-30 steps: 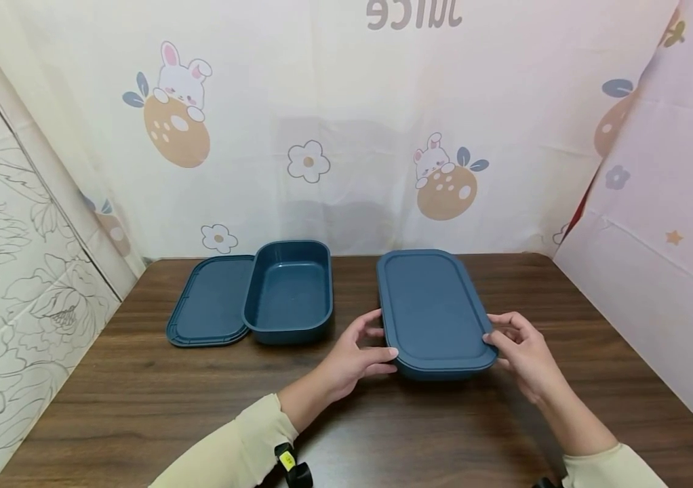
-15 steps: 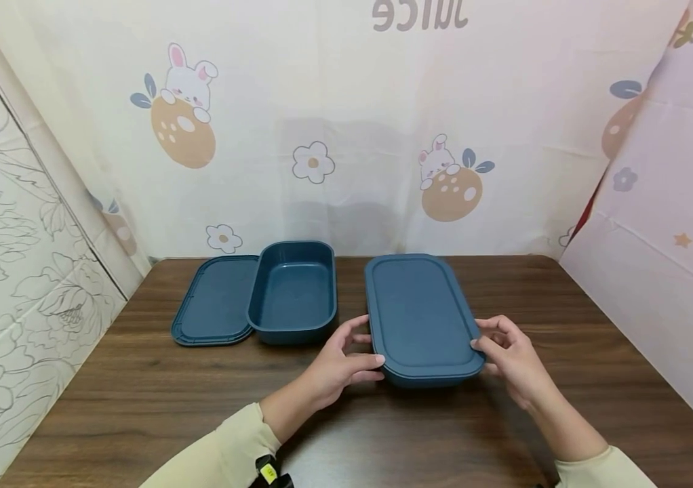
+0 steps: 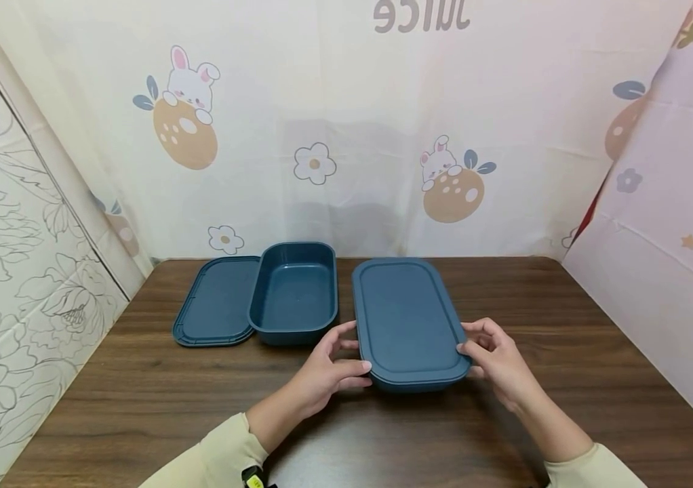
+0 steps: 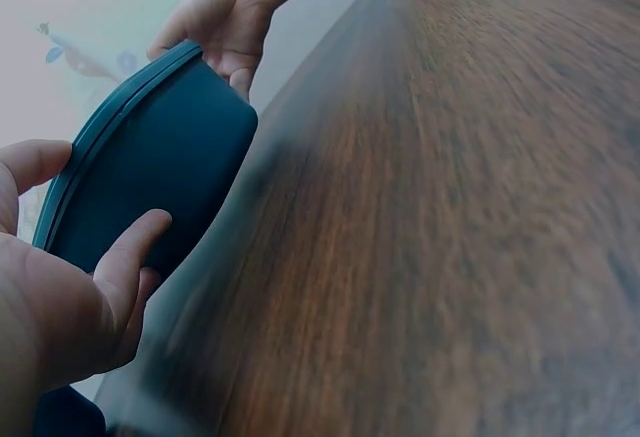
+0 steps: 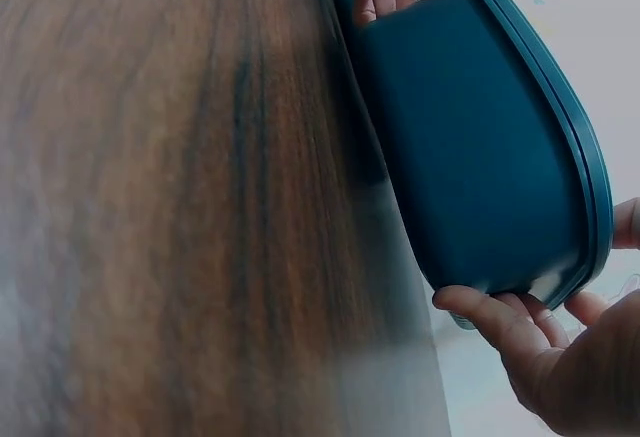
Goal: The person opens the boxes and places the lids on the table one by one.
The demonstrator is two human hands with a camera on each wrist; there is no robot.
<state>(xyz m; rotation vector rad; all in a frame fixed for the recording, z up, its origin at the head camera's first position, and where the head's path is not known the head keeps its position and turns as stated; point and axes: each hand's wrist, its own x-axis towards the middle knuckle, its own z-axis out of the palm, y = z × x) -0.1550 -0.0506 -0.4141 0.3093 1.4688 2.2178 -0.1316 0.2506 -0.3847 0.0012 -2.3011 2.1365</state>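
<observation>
A dark blue rectangular food container (image 3: 410, 390) with its blue lid (image 3: 410, 318) on top is between both hands, right of the table's middle. My left hand (image 3: 319, 379) grips its near left corner, thumb at the lid's edge. At the near right side, my right hand (image 3: 502, 366) holds it with the thumb on the lid's rim. The left wrist view shows the container's side wall (image 4: 165, 157) with fingers of the left hand (image 4: 80, 307) against it. Fingers of the right hand (image 5: 560, 357) reach under the base in the right wrist view.
To the left stands a second, uncovered blue container (image 3: 294, 298), nothing inside it. Its right neighbour is the held one. A loose blue lid (image 3: 218, 301) lies at its left, partly overlapped by it. A printed curtain (image 3: 359, 135) hangs behind the wooden table (image 3: 139, 400).
Both hands have moved the lidded container left and a little toward the person, closer to the uncovered container. The uncovered container and the loose lid stay in place; the head view has shifted slightly.
</observation>
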